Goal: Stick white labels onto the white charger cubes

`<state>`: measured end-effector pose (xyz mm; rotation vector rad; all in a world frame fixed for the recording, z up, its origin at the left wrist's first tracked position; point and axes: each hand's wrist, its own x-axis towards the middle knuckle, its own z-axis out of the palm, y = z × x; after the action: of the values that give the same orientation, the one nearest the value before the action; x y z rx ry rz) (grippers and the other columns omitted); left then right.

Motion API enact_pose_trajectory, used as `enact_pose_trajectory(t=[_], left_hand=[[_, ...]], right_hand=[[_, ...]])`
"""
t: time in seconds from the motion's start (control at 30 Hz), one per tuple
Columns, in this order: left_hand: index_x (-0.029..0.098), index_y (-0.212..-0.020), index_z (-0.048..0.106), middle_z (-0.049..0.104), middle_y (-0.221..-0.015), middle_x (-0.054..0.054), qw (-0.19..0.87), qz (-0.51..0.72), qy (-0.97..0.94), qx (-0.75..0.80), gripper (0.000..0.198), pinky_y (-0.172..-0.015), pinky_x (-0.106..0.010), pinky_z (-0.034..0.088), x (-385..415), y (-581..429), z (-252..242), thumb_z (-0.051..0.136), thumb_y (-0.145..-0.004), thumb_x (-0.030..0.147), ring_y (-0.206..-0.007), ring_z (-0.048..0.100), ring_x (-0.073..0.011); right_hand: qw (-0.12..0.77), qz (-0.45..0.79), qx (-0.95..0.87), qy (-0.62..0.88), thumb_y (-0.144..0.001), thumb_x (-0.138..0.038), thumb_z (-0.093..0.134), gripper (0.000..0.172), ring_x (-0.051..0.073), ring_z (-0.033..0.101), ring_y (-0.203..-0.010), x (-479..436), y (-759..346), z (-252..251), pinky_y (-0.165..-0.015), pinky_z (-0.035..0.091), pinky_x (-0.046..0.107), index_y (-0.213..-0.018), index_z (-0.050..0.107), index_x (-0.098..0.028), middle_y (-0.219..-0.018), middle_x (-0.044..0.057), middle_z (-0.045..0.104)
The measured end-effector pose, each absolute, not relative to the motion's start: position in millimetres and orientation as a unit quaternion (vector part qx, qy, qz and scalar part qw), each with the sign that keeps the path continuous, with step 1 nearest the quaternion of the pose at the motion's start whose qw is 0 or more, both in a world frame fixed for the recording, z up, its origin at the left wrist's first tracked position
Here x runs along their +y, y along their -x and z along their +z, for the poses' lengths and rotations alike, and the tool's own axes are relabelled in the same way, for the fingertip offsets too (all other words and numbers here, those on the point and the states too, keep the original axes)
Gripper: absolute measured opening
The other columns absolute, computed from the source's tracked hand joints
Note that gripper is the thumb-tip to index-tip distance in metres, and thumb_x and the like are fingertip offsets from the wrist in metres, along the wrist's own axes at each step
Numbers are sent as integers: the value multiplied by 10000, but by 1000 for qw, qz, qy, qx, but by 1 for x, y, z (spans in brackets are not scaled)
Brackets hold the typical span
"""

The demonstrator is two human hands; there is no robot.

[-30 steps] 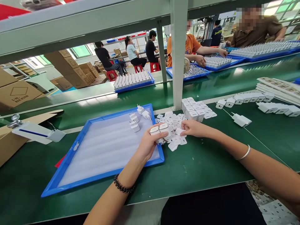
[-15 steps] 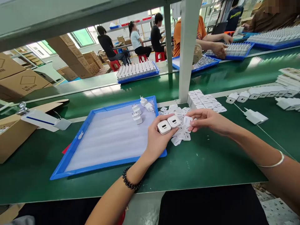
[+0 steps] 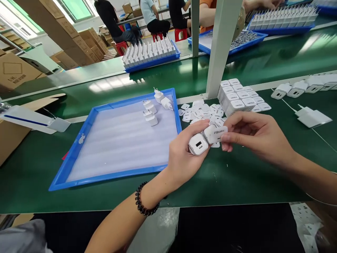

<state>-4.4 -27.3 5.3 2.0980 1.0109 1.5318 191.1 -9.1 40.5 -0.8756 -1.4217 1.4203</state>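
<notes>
gripping two chargers (image 3: 199, 144), left hand (image 3: 181, 160) beside right edge of tray (image 3: 105, 180); right hand (image 3: 254, 135) pinching label (image 3: 220, 132) against one of them; loose labels (image 3: 202, 110) behind on bench (image 3: 237, 179).

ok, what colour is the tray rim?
Blue tray rim around a white liner; shows best in the head view.

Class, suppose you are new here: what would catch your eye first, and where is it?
At centre, the left hand grips two white chargers while the right hand pinches the printed one. Left of them lies a big blue tray with four plugs at its far right corner.
</notes>
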Motion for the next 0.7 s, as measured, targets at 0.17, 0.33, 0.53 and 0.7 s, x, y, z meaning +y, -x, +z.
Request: enact_pose_trajectory(t=[0.17,0.33,0.53,0.7], left_hand=[[167,-1203,652,736,-1252,-118,178,536,-751,343,390,-1012,-338,603,-28,3,4,773,-833,133,-1162,722,-218],[168,-1194,650,733,-1257,-121,177,531,-760,331,369,-1041,-360,593,-28,3,4,757,-843,122,-1196,707,-231],[156,-1186,649,737,-1239,-127,182,524,-767,322,348,-1037,-356,595,-29,2,5,745,-853,124,-1191,709,-231],[169,-1188,648,738,-1244,-113,193,523,-764,325,345,-1045,-350,590,-30,1,5,744,-858,138,-1196,707,-226]], right_hand=[[446,571,-581,370,-688,-278,916,225,97,631,-527,-10,-191,38,-542,536,213,-730,707,-204,-632,-37,649],[423,557,-602,385,-689,-313,917,258,101,601,-524,-9,-192,39,-528,509,226,-731,686,-206,-621,-34,631],[412,539,-616,401,-690,-324,920,284,82,502,-559,-10,-192,40,-503,426,212,-712,662,-207,-636,-38,577],[396,565,-608,393,-694,-326,918,284,86,505,-575,-8,-194,41,-519,425,217,-722,663,-203,-650,-37,584]])
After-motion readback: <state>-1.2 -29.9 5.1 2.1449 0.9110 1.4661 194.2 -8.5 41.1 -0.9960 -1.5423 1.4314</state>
